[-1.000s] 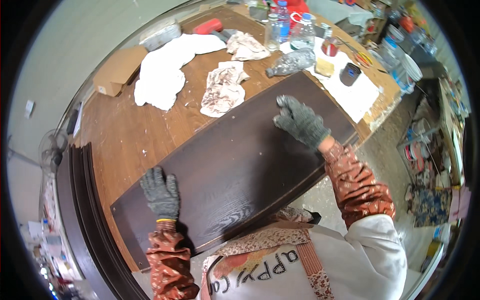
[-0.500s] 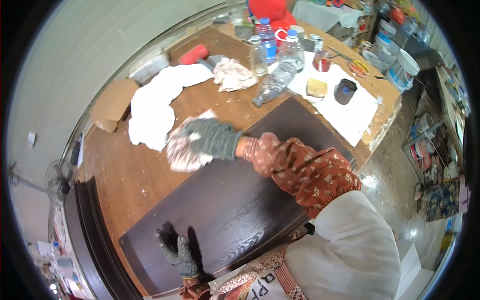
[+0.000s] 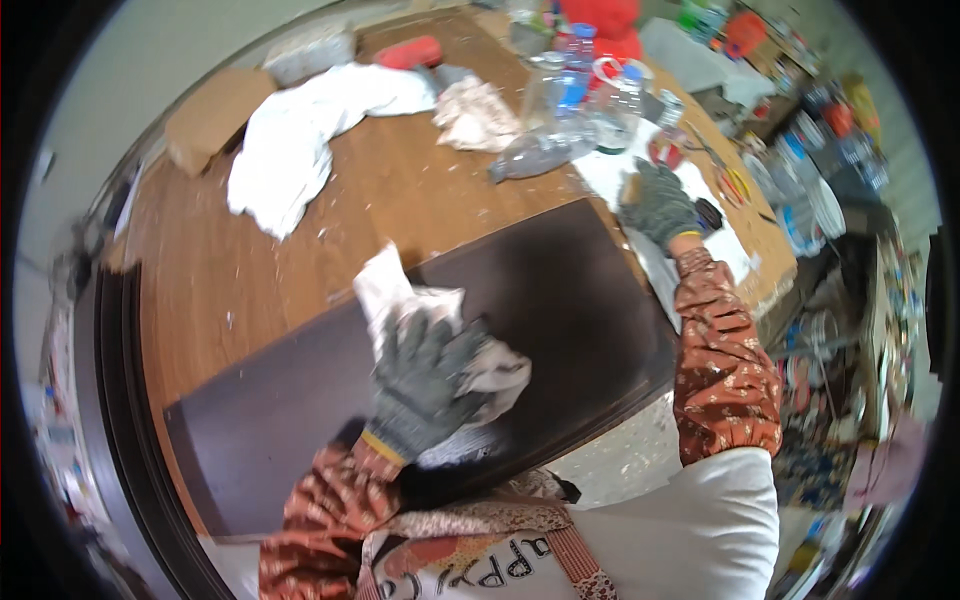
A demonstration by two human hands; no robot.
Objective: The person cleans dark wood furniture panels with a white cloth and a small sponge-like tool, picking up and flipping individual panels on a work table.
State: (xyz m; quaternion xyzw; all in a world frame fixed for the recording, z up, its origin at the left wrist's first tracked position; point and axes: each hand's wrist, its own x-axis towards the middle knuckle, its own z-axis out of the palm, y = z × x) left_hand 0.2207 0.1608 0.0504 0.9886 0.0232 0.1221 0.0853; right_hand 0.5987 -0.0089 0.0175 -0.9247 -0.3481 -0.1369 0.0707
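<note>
My left hand, in a grey knit glove with a yellow cuff edge, grips a stained white rag against a dark wood-grain panel. Its fingers are spread across the bunched cloth, and some of the rag sticks out beyond them. At the far right my right hand, gloved alike, closes on a yellowish sponge over a white cloth. The glove covers most of the sponge. Close by that hand are a dark small container and a cup with reddish contents.
Several clear bottles stand behind the panel, one lying down. Yellow-handled scissors lie near the right table edge. A white cloth, a crumpled rag, a cardboard box and dark mouldings are at left.
The rag has passed from my right hand to my left and is now on the panel. My right hand has moved right to the sponge. The view has shifted.
</note>
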